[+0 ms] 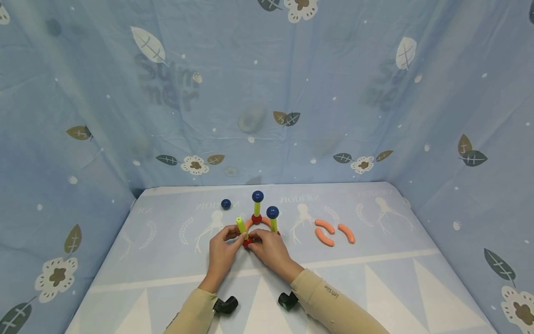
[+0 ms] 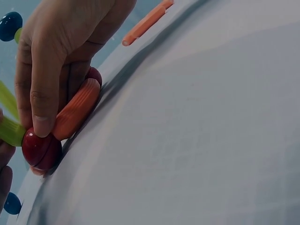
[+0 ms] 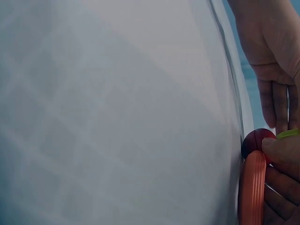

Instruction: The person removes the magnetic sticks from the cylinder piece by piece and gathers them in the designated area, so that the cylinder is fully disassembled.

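Note:
Ahead of me, curved orange pieces [image 1: 266,221] joined by red balls form a ring-like frame. Two yellow-green rods stand on it, capped by blue balls [image 1: 257,196]. My left hand [image 1: 222,250] holds a third yellow-green rod [image 1: 240,226], which leans slightly left and has a bare top. At its foot is the near red ball [image 2: 41,149], pinched by my right hand [image 1: 271,249]. In the left wrist view, the fingers press on this ball beside an orange curved piece [image 2: 78,110]. The right wrist view shows a thumb against the same ball. My hands partly hide the frame's near side.
One loose blue ball [image 1: 225,204] lies behind and left of the frame. To the right, three loose orange curved pieces [image 1: 346,233] lie on the patterned tablecloth [image 1: 175,264]. A blue printed curtain surrounds the table's back and sides. Black wrist devices [image 1: 225,305] sit below the hands.

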Demonstrator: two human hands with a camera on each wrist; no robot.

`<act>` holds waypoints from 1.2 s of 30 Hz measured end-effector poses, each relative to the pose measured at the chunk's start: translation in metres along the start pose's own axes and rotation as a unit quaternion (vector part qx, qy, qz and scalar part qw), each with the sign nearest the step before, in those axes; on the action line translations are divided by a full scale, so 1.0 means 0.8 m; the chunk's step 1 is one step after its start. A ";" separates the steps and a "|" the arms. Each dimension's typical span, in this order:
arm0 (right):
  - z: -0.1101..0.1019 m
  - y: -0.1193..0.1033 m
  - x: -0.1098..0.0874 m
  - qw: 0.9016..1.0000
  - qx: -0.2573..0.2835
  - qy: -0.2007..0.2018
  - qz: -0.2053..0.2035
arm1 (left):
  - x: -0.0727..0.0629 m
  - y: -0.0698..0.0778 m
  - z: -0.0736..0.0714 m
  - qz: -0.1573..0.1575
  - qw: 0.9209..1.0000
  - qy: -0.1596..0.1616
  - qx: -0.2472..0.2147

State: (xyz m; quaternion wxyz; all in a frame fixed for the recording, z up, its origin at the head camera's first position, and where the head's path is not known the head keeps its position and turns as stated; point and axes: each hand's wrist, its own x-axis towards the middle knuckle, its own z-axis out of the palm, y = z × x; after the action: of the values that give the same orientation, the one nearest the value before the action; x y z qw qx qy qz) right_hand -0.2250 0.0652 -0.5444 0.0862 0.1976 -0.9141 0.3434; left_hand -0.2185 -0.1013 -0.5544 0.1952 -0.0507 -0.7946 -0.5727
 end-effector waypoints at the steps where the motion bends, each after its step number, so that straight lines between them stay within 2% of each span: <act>1: 0.000 0.000 0.000 1.000 0.000 -0.001 0.001 | 0.000 0.000 0.000 0.001 1.000 0.001 0.000; 9: 0.000 -0.003 0.002 1.000 0.014 -0.006 0.022 | 0.009 0.002 -0.009 0.009 0.999 0.031 0.007; 18: -0.002 -0.006 0.002 0.999 0.019 -0.017 0.038 | 0.016 0.004 -0.028 0.014 0.999 0.034 0.027; 26: -0.002 -0.007 0.001 0.999 0.017 -0.019 0.043 | 0.017 -0.005 -0.041 0.008 0.999 0.038 0.023; 31: -0.002 -0.007 0.001 0.999 0.018 -0.020 0.046 | 0.017 -0.013 -0.049 0.006 0.998 0.044 0.045; 36: -0.001 -0.006 0.001 0.998 0.029 -0.022 0.050 | 0.018 -0.026 -0.059 0.016 0.996 0.058 0.066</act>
State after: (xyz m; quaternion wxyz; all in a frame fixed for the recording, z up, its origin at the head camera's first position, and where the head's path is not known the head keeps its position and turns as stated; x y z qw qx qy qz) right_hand -0.2237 0.0622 -0.5409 0.0427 0.1620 -0.9142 0.3689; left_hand -0.2263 -0.1547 -0.5551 0.2533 -0.0168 -0.8172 -0.5175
